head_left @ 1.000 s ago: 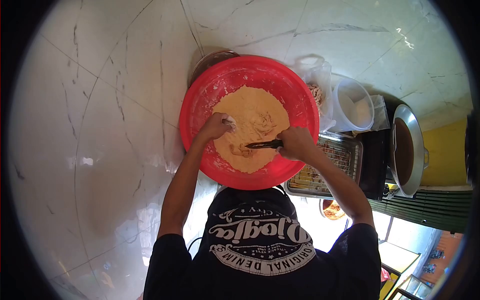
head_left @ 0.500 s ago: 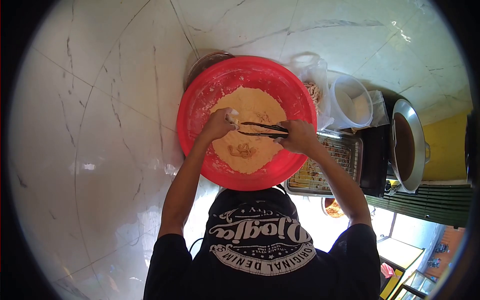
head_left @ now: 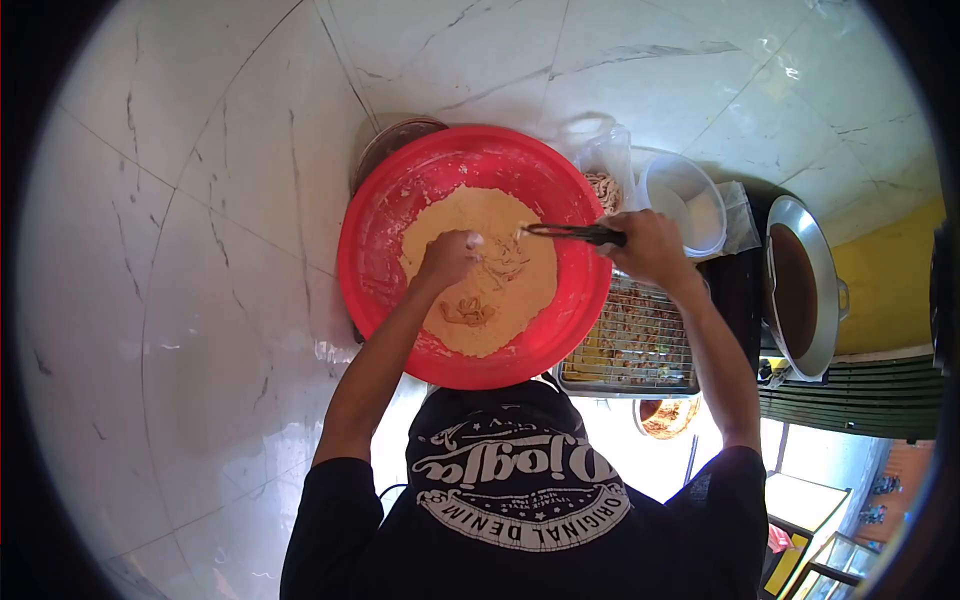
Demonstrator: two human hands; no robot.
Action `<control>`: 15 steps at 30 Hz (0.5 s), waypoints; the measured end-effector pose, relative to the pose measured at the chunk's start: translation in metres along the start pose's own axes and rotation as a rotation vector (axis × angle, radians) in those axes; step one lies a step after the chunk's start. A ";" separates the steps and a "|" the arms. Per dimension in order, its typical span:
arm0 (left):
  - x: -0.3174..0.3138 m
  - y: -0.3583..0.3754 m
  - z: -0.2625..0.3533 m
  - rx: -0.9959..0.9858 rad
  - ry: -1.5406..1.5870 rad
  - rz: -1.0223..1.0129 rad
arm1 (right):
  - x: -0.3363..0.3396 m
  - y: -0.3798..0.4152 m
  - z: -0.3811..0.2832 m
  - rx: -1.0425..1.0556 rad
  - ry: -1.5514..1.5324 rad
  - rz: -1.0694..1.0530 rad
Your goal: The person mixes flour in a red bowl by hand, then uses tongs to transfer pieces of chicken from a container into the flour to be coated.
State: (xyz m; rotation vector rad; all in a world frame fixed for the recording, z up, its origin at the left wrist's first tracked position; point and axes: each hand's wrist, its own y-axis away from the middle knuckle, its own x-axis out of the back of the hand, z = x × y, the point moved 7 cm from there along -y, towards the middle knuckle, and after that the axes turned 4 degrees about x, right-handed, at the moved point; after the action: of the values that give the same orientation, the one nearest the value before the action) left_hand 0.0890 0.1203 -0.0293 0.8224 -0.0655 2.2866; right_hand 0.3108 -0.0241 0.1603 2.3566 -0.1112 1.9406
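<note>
A wide red basin (head_left: 362, 290) holds pale yellowish flour (head_left: 430, 215). Floured strips lie on the flour, one browner clump (head_left: 468, 312) towards me and a paler, more coated clump (head_left: 508, 262) further right. My left hand (head_left: 450, 258) is over the flour with its fingers drawn together and white powder on the fingertips; whatever they may hold is hidden. My right hand (head_left: 648, 248), past the basin's right rim, grips black tongs (head_left: 575, 233). Their arms are close together and point left over the basin, with a small pale bit at the tip.
Right of the basin are a plastic bag with pale strips (head_left: 605, 185), a white tub (head_left: 685, 170) and a wire rack on a metal tray (head_left: 640, 335). Further right stands a large wok of brown liquid (head_left: 800, 290). A bowl with reddish contents (head_left: 665, 415) is below the tray.
My right hand has moved right and up with the tongs, away from my left hand. The tongs' arms have come together. My left hand has closed more and turned slightly over the flour.
</note>
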 end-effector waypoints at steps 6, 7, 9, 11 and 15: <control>-0.067 -0.003 0.019 -0.236 -0.685 -0.125 | 0.104 0.015 0.066 -0.195 0.267 0.110; -0.071 -0.001 0.021 -0.255 -0.749 -0.093 | 0.113 0.016 0.082 -0.234 0.298 0.101; -0.078 0.000 0.022 -0.279 -0.812 -0.064 | 0.122 0.020 0.109 -0.290 0.380 0.111; -0.078 -0.003 0.021 -0.259 -0.839 0.010 | 0.125 0.021 0.127 -0.343 0.458 0.124; -0.073 0.002 0.031 -0.266 -0.877 -0.045 | 0.082 0.014 0.161 -0.389 0.537 -0.052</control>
State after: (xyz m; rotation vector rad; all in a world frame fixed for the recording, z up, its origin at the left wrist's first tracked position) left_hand 0.1452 0.0670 -0.0462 1.5811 -0.7113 1.6635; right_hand 0.4817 -0.0561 0.2108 1.5374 -0.3450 2.2056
